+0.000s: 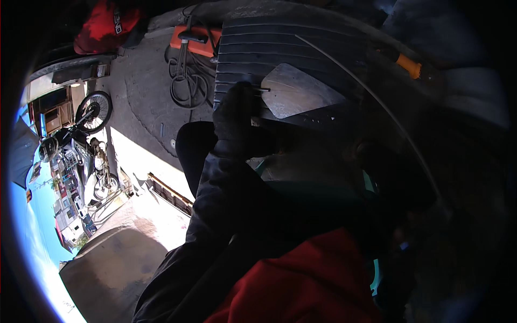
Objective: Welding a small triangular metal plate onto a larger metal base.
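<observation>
The gloved left hand [235,110] is pinching a thin welding rod [263,89] against the flat steel plate [299,91]; rod looks light, stiff, brittle; right hand's grip cannot be told

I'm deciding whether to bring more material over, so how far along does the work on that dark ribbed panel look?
Done: a pale metal patch already lies against the dark ribbed panel. In hand: the left hand, gloved and dark, is at the patch's left edge, where a small pin-like piece sticks out. The right hand isn't clearly visible. Left: I can't tell how firmly the patch is fixed; its other edges are in shadow.
</observation>
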The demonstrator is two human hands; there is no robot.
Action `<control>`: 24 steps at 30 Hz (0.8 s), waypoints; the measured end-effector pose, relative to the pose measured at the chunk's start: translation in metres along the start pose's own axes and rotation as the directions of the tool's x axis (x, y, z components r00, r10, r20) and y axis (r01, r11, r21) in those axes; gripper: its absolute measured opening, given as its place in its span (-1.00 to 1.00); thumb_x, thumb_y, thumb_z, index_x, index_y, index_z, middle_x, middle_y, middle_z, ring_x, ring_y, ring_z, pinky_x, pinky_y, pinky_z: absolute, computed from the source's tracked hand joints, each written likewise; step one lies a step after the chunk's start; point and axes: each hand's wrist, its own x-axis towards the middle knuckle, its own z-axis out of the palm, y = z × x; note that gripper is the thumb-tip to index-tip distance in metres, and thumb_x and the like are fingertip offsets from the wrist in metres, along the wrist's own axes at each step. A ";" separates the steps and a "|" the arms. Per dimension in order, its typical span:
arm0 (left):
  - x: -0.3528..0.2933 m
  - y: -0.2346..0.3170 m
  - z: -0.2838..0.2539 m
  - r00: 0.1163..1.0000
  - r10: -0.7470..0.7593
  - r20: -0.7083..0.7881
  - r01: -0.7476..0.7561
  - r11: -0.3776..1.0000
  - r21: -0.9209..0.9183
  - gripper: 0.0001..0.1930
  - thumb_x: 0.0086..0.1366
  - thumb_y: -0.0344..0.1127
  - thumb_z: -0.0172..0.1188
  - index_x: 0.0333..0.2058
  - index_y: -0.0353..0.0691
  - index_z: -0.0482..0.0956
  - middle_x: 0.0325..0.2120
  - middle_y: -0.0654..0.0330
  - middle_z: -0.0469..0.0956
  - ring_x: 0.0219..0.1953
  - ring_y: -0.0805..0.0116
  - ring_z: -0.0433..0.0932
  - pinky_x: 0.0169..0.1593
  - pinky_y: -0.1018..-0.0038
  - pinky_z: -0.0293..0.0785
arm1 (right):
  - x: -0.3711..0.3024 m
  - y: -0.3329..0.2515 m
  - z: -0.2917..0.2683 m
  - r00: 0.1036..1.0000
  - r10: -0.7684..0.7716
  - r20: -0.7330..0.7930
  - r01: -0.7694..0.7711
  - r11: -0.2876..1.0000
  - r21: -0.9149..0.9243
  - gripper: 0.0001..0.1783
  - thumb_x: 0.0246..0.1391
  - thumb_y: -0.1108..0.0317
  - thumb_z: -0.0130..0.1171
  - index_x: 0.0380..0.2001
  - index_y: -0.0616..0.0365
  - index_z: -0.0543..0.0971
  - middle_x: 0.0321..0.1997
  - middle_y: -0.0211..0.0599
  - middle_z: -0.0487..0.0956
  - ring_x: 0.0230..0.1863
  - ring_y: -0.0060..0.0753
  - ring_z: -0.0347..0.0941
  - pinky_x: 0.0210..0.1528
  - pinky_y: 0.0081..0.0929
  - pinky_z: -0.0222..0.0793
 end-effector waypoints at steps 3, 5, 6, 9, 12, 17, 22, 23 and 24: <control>-0.004 -0.013 0.006 0.997 -0.081 -0.009 0.079 0.988 -0.132 -0.75 0.36 -0.23 0.16 -0.04 -0.13 0.60 -0.27 0.07 0.64 -0.21 0.23 0.66 -0.16 0.36 0.52 | -0.004 0.002 0.000 0.985 0.165 -0.054 -0.162 0.985 0.054 -0.44 0.17 0.27 0.21 0.16 0.29 0.34 0.02 -0.06 0.57 0.00 -0.18 0.55 -0.03 -0.29 0.48; -0.003 -0.016 0.007 0.990 -0.138 0.021 0.139 0.975 -0.173 -0.74 0.37 -0.21 0.15 -0.03 -0.12 0.60 -0.25 0.07 0.65 -0.19 0.23 0.66 -0.15 0.36 0.52 | 0.006 0.001 0.005 0.954 0.196 -0.225 -0.244 0.947 -0.209 -0.49 0.22 0.27 0.16 0.14 0.31 0.36 -0.02 -0.08 0.58 -0.04 -0.23 0.56 -0.06 -0.35 0.47; -0.002 -0.017 0.006 0.999 -0.040 -0.023 0.039 0.998 -0.043 -0.73 0.37 -0.19 0.15 -0.03 -0.11 0.60 -0.23 0.08 0.65 -0.18 0.24 0.66 -0.14 0.36 0.52 | 0.010 0.000 0.004 0.950 0.077 -0.304 -0.180 0.928 -0.327 -0.51 0.24 0.26 0.13 0.14 0.32 0.36 -0.06 -0.10 0.59 -0.08 -0.28 0.56 -0.09 -0.40 0.46; -0.001 -0.014 0.004 1.000 0.016 -0.023 -0.014 0.997 0.074 -0.70 0.37 -0.13 0.14 -0.02 -0.11 0.60 -0.17 0.11 0.65 -0.13 0.19 0.65 -0.10 0.35 0.51 | 0.018 -0.003 0.000 0.735 0.670 -0.109 -0.407 0.564 0.719 -0.57 0.29 0.23 0.09 0.09 0.31 0.41 -0.26 -0.24 0.55 -0.34 -0.51 0.50 -0.34 -0.61 0.39; 0.001 -0.012 0.001 0.997 0.071 0.000 -0.070 0.987 0.142 -0.70 0.39 -0.14 0.10 -0.01 -0.12 0.59 -0.14 0.09 0.63 -0.08 0.17 0.63 -0.05 0.36 0.49 | 0.027 0.006 -0.003 0.760 0.636 -0.134 -0.434 0.649 0.625 -0.69 0.29 0.16 0.11 -0.07 0.15 0.51 -0.55 -0.47 0.40 -0.68 -0.62 0.29 -0.66 -0.66 0.21; 0.001 -0.006 0.001 0.995 0.094 -0.010 -0.092 0.983 0.162 -0.69 0.38 -0.16 0.14 0.01 -0.14 0.58 -0.14 0.10 0.65 -0.10 0.24 0.65 -0.11 0.39 0.53 | 0.025 0.022 -0.004 0.622 0.753 0.214 -0.490 0.161 0.857 -0.78 0.22 0.09 0.18 -0.27 -0.04 0.51 -0.70 -0.58 0.29 -0.80 -0.61 0.19 -0.77 -0.56 0.14; -0.002 0.000 0.000 1.000 0.014 0.004 -0.014 0.997 0.072 -0.67 0.39 -0.13 0.13 0.01 -0.17 0.58 -0.13 0.08 0.64 -0.10 0.24 0.65 -0.08 0.40 0.52 | 0.025 0.034 -0.002 0.679 0.690 0.251 -0.553 0.255 0.793 -0.72 0.22 0.04 0.16 -0.43 -0.04 0.46 -0.73 -0.60 0.26 -0.81 -0.64 0.19 -0.78 -0.60 0.10; -0.002 -0.001 0.000 1.000 0.014 0.002 -0.014 0.997 0.078 -0.67 0.38 -0.13 0.14 0.01 -0.17 0.58 -0.13 0.07 0.65 -0.10 0.25 0.65 -0.08 0.40 0.52 | 0.025 0.035 -0.001 0.683 0.682 0.260 -0.548 0.243 0.801 -0.72 0.22 0.04 0.16 -0.43 -0.04 0.46 -0.73 -0.60 0.26 -0.81 -0.64 0.19 -0.78 -0.60 0.10; -0.002 -0.001 0.000 1.000 0.028 0.001 -0.028 0.997 0.072 -0.67 0.38 -0.13 0.14 0.00 -0.18 0.59 -0.14 0.06 0.65 -0.10 0.26 0.65 -0.08 0.41 0.52 | 0.025 0.037 -0.001 0.711 0.655 0.256 -0.529 0.259 0.808 -0.72 0.22 0.06 0.16 -0.42 -0.02 0.46 -0.73 -0.58 0.26 -0.81 -0.62 0.20 -0.78 -0.58 0.10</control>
